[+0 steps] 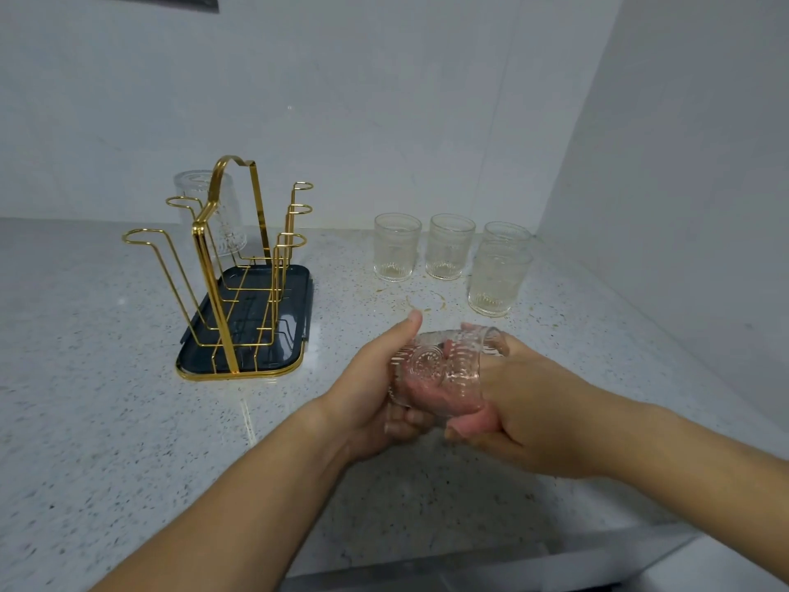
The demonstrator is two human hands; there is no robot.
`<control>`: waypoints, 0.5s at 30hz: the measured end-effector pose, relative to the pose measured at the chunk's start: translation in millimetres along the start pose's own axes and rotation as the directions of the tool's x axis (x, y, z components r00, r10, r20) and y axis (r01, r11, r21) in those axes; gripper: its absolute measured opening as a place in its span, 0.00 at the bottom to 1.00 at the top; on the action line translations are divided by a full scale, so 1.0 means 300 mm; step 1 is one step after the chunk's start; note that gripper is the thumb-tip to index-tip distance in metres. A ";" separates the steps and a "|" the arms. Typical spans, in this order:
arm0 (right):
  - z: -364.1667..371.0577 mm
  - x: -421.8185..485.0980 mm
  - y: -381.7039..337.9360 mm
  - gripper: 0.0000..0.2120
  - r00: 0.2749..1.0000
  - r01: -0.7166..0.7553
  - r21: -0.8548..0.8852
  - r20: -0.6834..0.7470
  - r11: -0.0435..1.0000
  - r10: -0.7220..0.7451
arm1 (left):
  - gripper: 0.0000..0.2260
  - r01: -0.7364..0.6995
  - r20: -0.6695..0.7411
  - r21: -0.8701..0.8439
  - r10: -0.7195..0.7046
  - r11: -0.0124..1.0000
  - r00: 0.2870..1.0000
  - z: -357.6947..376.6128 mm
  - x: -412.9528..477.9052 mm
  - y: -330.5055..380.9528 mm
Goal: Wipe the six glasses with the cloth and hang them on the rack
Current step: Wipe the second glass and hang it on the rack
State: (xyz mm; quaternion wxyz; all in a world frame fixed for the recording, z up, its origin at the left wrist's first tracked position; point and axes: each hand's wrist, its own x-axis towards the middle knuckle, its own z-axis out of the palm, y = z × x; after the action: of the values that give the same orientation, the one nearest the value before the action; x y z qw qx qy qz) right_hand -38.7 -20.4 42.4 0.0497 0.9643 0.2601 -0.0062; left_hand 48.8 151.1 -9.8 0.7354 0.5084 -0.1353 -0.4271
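At the left of the speckled tabletop stands a gold wire rack on a dark tray, with one hung glass upside down on a back prong, partly hidden by the handle. In the middle the left hand curls round the base of a ribbed, dotted held glass tipped sideways, while the right hand has its fingers pushed into the mouth, thumb outside, the fingers only a pink blur through the pattern. Behind, to the right, a row of three glasses stands upright, a fourth glass covering the rightmost one's lower part.
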 end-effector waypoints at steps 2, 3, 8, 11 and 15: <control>-0.007 -0.003 0.015 0.20 1.000 -0.018 0.008 -0.007 1.000 0.018 | 0.30 -0.005 0.095 -0.072 0.012 0.997 0.995 -0.003 0.003 0.002; -0.018 -0.006 0.009 0.19 0.997 -0.048 0.127 -0.049 0.991 0.054 | 0.30 -0.025 0.133 -0.073 0.035 0.997 0.991 -0.003 0.003 0.001; -0.065 0.011 -0.005 0.14 0.903 -0.172 0.967 0.078 0.188 0.423 | 0.28 -0.262 0.037 0.092 0.260 0.961 0.965 0.014 0.023 -0.032; -0.051 0.018 0.003 0.24 0.889 -0.191 0.981 0.165 0.019 0.428 | 0.30 -0.322 -0.071 0.197 0.341 0.926 0.937 0.006 0.034 -0.048; -0.043 0.005 -0.028 0.20 0.933 -0.169 0.895 0.011 0.412 0.360 | 0.28 -0.175 -0.069 0.068 0.180 0.982 0.981 0.005 0.036 -0.035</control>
State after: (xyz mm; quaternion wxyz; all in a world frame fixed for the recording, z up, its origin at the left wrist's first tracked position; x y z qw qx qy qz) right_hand -41.8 -11.2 54.3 -0.4814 0.8730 0.0658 -0.0433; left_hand 49.1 140.8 -20.8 0.7591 0.5324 -0.1654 -0.3362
